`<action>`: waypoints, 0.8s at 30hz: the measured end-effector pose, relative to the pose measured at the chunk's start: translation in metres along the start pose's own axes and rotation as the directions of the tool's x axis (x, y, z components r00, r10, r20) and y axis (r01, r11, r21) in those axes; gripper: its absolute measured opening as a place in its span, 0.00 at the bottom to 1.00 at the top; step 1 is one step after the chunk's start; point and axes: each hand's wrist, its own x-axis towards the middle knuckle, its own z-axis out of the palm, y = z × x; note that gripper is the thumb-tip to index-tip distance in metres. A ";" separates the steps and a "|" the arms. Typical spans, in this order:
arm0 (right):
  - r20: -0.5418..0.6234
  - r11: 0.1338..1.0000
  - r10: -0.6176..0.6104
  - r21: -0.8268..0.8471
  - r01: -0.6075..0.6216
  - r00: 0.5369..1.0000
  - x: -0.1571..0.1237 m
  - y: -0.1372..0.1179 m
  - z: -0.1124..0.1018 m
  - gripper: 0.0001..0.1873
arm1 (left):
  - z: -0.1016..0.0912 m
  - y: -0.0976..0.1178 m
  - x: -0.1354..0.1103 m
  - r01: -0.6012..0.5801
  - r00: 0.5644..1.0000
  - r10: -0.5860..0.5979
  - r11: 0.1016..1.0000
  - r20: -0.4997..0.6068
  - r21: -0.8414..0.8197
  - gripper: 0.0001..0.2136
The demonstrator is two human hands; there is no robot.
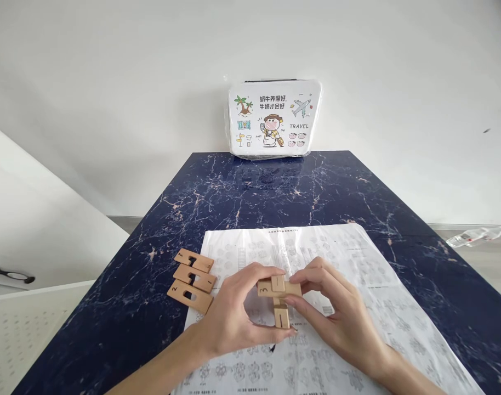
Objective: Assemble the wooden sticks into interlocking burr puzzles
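Note:
Both my hands hold a small assembly of wooden puzzle pieces (278,296) just above a printed instruction sheet (357,274). The pieces are crossed: one lies flat on top with a number on it, another stands below it. My left hand (238,318) pinches the assembly from the left with thumb and fingers. My right hand (336,318) grips it from the right. Three loose wooden pieces (193,280) with slots and numbers lie in a row on the table, left of the sheet, near my left hand.
The dark blue marble table (275,186) runs back to a white wall. A white cartoon-printed box (274,118) in plastic wrap stands at the far edge. A white perforated surface (24,323) sits low at the left. A clear plastic wrapper (474,236) lies on the floor, right.

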 end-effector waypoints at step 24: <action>0.291 0.944 0.145 -0.328 -0.044 0.946 -0.004 0.014 -0.001 0.36 | -0.004 0.016 0.007 0.355 0.889 -0.388 0.919 -0.242 -0.170 0.30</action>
